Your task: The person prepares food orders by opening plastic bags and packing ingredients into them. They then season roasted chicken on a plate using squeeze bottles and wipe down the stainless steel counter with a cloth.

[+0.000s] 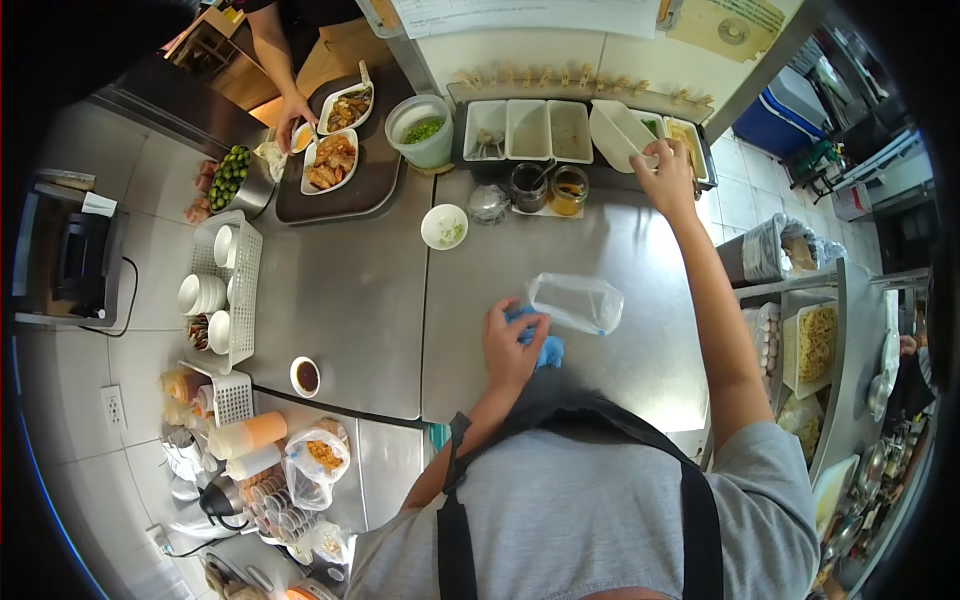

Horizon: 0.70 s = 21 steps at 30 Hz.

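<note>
At the worktop's middle, my left hand [513, 345] curls its fingers over a crumpled blue cloth [549, 353]. Close beside it lies a clear plastic bag [577, 303]. My right hand [667, 180] reaches to the back right and grips the edge of a white lid [613, 135], tilted over the row of white tubs [527, 132]. Green and pale contents show in the tubs near that hand. Left of the bag stands a small white bowl [444, 227] with chopped greens. Two jars, one dark [528, 187] and one amber [568, 191], stand before the tubs.
Another person's hand [292, 118] is at a brown tray [345, 203] with dishes of food. A bucket of greens [420, 130], a white basket of bowls [245, 290] and a sauce cup [305, 376] stand leftward. Shelves [840, 370] and a lined bin [765, 250] are right.
</note>
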### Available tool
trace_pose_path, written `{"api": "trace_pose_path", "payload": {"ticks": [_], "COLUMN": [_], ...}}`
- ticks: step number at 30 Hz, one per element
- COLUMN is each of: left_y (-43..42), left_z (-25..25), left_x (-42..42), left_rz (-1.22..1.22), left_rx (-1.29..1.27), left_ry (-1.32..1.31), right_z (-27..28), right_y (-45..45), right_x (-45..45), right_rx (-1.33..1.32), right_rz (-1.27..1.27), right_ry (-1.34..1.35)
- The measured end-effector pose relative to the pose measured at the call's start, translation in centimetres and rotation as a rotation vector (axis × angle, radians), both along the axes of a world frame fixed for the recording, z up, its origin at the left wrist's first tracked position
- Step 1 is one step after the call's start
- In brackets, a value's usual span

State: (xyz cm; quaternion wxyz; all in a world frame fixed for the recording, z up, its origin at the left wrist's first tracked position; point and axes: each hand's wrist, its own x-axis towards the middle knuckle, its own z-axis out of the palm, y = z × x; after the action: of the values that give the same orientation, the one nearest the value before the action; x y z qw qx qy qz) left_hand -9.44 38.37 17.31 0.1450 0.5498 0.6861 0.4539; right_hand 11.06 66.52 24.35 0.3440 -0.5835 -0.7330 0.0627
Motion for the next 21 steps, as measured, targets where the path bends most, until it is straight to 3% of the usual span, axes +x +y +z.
{"api": "trace_pose_path", "payload": {"ticks": [6, 7, 10, 11, 12, 14, 17, 21], "left_y": [3.4, 3.8, 4.6, 4.7, 4.7, 4.9, 4.9, 5.0], "left_z": [1.2, 0.8, 0.0, -0.2, -0.3, 0.0, 1.3, 2.3], "left_x": [0.5, 0.5, 0.4, 0.3, 0.2, 0.1, 0.1, 0.4], "left_rz": [-0.079, -0.107, -0.162, -0.176, -0.176, -0.178, -0.251, -0.351], "left_rx": [-0.159, -0.218, -0.277, -0.275, -0.256, -0.209, -0.282, -0.36], "left_ry": [-0.054, -0.086, -0.149, -0.164, -0.136, -0.076, -0.031, 0.03], "right_z": [-0.9, -0.1, 3.0, 3.1, 4.0, 4.6, 3.6, 2.7], "right_y": [-0.3, -1.5, -5.2, -6.4, -8.2, -12.0, -17.6, -22.0], "right_x": [0.1, 0.0, 2.1, 3.4, 4.0, 5.1, 6.3, 4.7], "right_rx": [0.036, 0.151, 0.123, -0.207, -0.29, -0.259, -0.466, -0.452], "right_rz": [0.025, 0.008, 0.036, 0.002, 0.099, 0.265, 0.323, 0.332], "right_ry": [0.189, 0.209, 0.247, 0.398, 0.612, 0.693, 0.628, 0.363]}}
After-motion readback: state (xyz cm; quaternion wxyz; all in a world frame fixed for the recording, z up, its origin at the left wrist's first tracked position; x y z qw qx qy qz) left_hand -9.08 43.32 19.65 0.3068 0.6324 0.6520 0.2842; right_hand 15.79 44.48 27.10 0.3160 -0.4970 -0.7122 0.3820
